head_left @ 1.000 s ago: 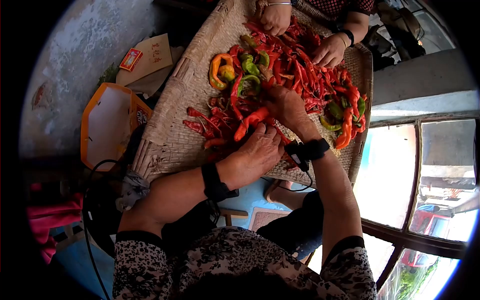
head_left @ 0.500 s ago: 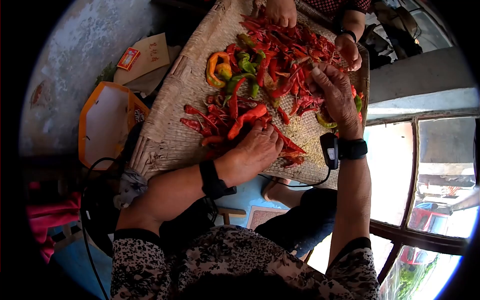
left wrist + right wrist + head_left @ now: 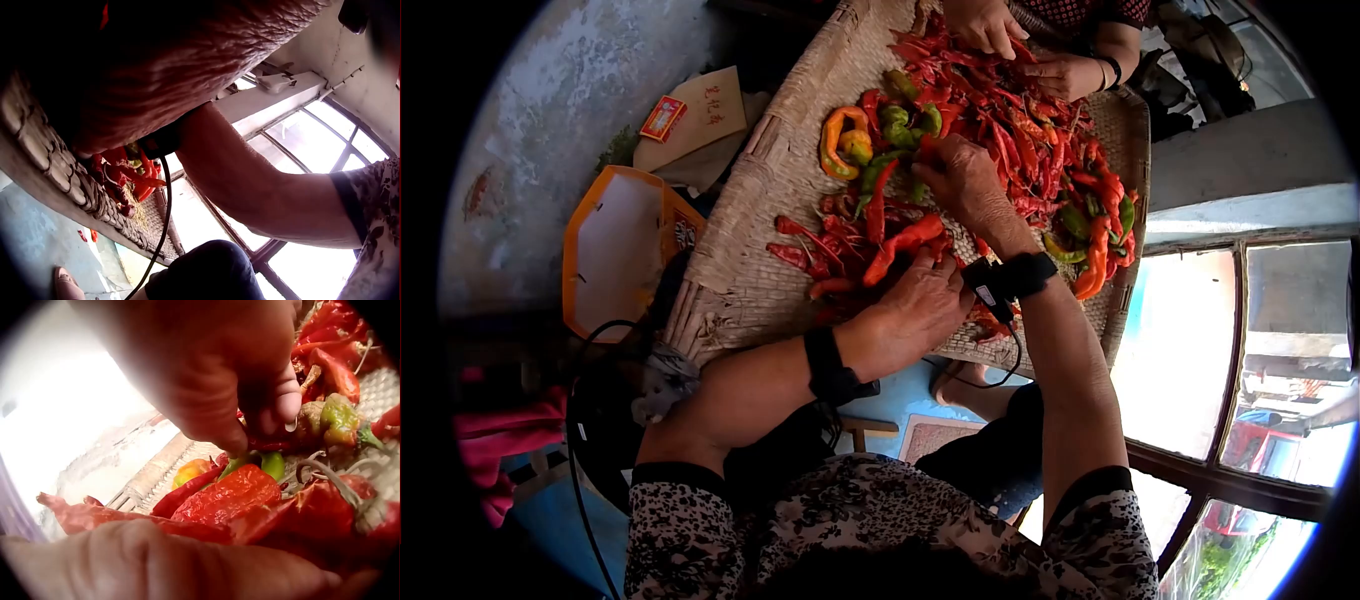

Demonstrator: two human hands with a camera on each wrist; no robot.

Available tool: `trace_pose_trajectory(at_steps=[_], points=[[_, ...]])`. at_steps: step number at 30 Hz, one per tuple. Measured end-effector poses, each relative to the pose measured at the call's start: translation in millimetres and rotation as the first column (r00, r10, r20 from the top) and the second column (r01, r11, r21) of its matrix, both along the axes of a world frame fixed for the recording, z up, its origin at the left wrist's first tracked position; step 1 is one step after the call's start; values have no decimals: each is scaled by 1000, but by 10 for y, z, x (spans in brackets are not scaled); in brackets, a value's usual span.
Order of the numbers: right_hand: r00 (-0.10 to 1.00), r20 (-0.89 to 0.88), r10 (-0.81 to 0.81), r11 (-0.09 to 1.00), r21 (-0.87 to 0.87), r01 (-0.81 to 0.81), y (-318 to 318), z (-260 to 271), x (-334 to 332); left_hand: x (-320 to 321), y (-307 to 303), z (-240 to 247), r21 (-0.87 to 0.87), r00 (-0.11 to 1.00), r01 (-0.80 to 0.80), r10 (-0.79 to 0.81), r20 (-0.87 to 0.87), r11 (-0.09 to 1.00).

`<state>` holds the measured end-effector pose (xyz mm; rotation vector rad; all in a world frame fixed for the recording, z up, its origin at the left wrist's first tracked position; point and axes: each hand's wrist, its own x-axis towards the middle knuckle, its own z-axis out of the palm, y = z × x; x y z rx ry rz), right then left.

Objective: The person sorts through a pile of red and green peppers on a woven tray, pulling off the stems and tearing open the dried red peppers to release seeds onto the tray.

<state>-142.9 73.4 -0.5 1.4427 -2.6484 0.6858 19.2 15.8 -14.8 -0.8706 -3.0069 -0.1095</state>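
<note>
Red chili peppers [image 3: 1010, 150], many of them wrinkled, lie heaped on a woven bamboo tray [image 3: 740, 260]. My left hand [image 3: 910, 305] stays low at the near side, its fingers curled over red peppers [image 3: 231, 500]. A thick bright-red pepper [image 3: 900, 245] leans just beyond those fingers. Farther in, my right hand [image 3: 968, 185] reaches down beside green peppers [image 3: 900, 125] and pinches a red pepper [image 3: 930, 150] between thumb and fingers. In the right wrist view, my right hand's fingertips [image 3: 289, 412] partly hide that pepper, close over a green one.
Another person's hands [image 3: 1065, 75] handle peppers at the tray's far side. An orange-edged box [image 3: 615, 255] and a red matchbox [image 3: 662, 118] are at left. Red and green peppers [image 3: 1095, 235] lie near the right rim, with a window [image 3: 1185, 340] beyond. A cable [image 3: 164, 219] hangs from my right wrist.
My right hand swung right over the heap, then returned left to the green peppers. My left hand has stayed in place. The other person's hands have drawn together at the far side.
</note>
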Motion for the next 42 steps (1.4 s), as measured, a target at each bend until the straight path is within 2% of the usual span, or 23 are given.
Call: trace_pose_trajectory(at_steps=[1, 3, 4, 5, 7, 9, 10, 11, 13, 15, 16, 17, 19, 23, 27, 30, 31, 33, 35, 37, 39, 40, 42], points=[[1000, 0, 4, 1000, 0, -4, -4, 43, 21, 6, 5, -3, 25, 1000, -17, 18, -19, 1000], [965, 258, -40, 995, -73, 61, 43, 188, 88, 35, -6, -24, 54, 998, -40, 42, -36, 998], [874, 484, -47, 976, -162, 143, 64, 242, 97, 58, -14, -40, 67, 995, -42, 48, -89, 997], [873, 485, -50, 977, -158, 144, 110, 339, 81, 76, -14, -50, 79, 988, -40, 51, -143, 996], [663, 748, -32, 896, -272, 350, 255, 564, 20, 76, -4, -49, 64, 993, -38, 45, -110, 997], [601, 772, 206, 688, -551, 472, 435, 648, -185, 59, 5, -47, 48, 996, -33, 37, -80, 998], [586, 745, 318, 504, -656, 561, 494, 714, -267, 45, 8, -58, 51, 997, -34, 37, -65, 998], [599, 758, 257, 395, -648, 651, 551, 751, -328, 41, 10, -67, 54, 998, -35, 38, -50, 998], [596, 797, 92, 518, -550, 655, 645, 734, -253, 55, 10, -73, 50, 996, -33, 37, -76, 998], [686, 722, -93, 814, -341, 470, 633, 564, -115, 58, 17, -83, 49, 994, -35, 40, -99, 998], [745, 644, -175, 943, -109, 315, 581, 571, -17, 61, 18, -95, 42, 990, -33, 38, -137, 999], [900, 401, -170, 982, -3, 187, 551, 344, -20, 64, 14, -108, 32, 984, -32, 37, -174, 999], [995, 99, -15, 1000, -23, 17, 436, 123, 99, 55, 3, -105, 44, 989, -27, 33, -143, 999], [995, -98, -32, 999, -36, 29, 275, -1, 148, -3, 18, -93, 7, 999, -7, 7, -44, 1000], [979, 51, -198, 980, 26, 197, 283, 50, 76, 33, 2, -19, 5, 999, -15, 15, -34, 1000], [929, 342, -144, 983, -62, 175, 386, 205, -37, 85, -24, -52, -1, 996, -12, 12, -88, 1000], [818, 549, -171, 958, -102, 268, 407, 333, -64, 94, -23, -87, 26, 991, -21, 24, -131, 999], [711, 700, -72, 842, -339, 419, 489, 526, -183, 80, 0, -92, 55, 983, -22, 32, -178, 998], [796, 605, -6, 670, -589, 452, 570, 643, -297, 47, 11, -66, 52, 997, -34, 37, -68, 998], [791, 611, -27, 598, -624, 503, 634, 628, -247, 56, 6, -37, 44, 997, -26, 29, -76, 999], [772, 530, -349, 784, -287, 551, 686, 558, -119, 60, -13, -35, 40, 996, -24, 27, -86, 999], [862, 353, -364, 915, -36, 402, 723, 387, -175, 71, -22, -49, 34, 991, -17, 21, -130, 999], [934, 232, -272, 962, 101, 255, 721, 50, 25, 87, -28, -66, 25, 985, -12, 16, -170, 1000]])
